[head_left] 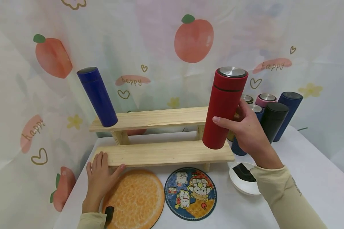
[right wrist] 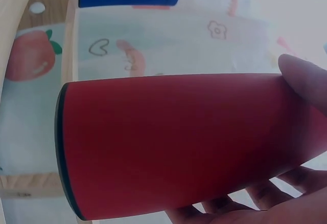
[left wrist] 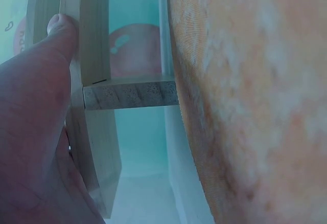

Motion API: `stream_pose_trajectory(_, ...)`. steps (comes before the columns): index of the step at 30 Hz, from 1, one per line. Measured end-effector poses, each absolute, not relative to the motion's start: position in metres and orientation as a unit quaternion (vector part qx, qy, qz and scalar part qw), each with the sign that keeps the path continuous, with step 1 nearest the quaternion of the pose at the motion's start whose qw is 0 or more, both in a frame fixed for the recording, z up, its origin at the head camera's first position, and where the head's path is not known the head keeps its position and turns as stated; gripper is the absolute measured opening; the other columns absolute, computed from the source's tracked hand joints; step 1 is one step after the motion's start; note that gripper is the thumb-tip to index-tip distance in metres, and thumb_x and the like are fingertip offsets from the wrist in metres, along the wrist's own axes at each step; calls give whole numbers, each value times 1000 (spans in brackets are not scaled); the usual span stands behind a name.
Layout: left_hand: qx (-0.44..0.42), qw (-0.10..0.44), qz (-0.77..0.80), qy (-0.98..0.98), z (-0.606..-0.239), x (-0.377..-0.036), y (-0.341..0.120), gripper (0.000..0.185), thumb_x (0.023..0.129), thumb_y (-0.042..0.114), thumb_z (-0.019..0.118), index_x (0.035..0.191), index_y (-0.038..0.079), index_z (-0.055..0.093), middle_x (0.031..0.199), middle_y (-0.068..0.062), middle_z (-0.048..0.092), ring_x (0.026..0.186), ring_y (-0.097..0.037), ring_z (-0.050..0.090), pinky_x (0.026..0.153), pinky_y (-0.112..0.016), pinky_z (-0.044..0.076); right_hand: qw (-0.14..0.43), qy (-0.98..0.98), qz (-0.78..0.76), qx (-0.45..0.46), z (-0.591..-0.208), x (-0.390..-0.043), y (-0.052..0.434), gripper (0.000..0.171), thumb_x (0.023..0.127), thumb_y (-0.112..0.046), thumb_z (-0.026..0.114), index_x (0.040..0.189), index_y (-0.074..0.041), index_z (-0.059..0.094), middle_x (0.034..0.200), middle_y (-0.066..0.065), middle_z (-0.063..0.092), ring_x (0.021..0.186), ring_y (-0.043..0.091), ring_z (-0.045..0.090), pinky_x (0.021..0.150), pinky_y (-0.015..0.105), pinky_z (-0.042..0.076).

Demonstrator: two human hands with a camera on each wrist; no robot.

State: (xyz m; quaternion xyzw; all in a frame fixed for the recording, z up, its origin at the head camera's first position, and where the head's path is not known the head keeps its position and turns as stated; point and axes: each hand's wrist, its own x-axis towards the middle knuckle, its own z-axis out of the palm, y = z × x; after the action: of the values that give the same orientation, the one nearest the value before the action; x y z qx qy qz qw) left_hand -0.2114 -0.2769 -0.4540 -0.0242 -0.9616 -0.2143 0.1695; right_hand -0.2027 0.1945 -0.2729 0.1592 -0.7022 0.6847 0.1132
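Observation:
My right hand (head_left: 253,130) grips a red thermos bottle (head_left: 224,109) with a silver-topped lid, thumb across its front and fingers behind. The bottle is upright, slightly tilted, and overlaps the right end of a two-tier wooden shelf (head_left: 163,154) in the head view. Its body (right wrist: 173,147) fills much of the right wrist view, dark-rimmed base to the left. My left hand (head_left: 100,178) rests on the left end of the lower plank, fingers extended over the top and thumb spread along the front edge. A blue thermos bottle (head_left: 97,97) stands at the upper plank's left end.
Several more bottles, including a black one (head_left: 275,119), cluster behind my right hand. A white dish (head_left: 247,189) holding a dark piece sits at the right. Before the shelf lie a round orange mat (head_left: 136,197) and a round cartoon mat (head_left: 190,194). A printed curtain hangs behind.

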Motion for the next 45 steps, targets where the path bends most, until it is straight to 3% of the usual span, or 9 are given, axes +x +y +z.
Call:
stream_pose_trajectory(16, -16, 157, -210, -965, -452, -210, -278, 103, 100, 60, 66, 161, -13, 26, 166, -37, 22, 155, -53, 13, 120, -72, -1, 176, -595, 763, 183, -285, -189, 257, 75, 98, 16, 63, 162, -17, 41, 155, 10, 44, 140, 24, 44, 92, 27, 58)
stream_pose_trajectory(33, -16, 173, -215, -961, -456, -204, -279, 101, 100, 58, 67, 160, -14, 28, 165, -38, 25, 154, -55, 16, 119, -73, 1, 241, -564, 778, 134, -307, -187, 300, 76, 97, 20, 60, 162, -14, 41, 154, 8, 44, 137, 21, 46, 90, 23, 58)
stream_pose_trajectory(45, -16, 153, -210, -966, -454, -210, -274, 102, 101, 60, 64, 162, -13, 25, 167, -35, 22, 156, -52, 13, 121, -70, -2, 287, -580, 762, 38, -314, -183, 333, 77, 99, 10, 68, 163, -19, 38, 153, 2, 44, 129, 10, 49, 81, 12, 54)
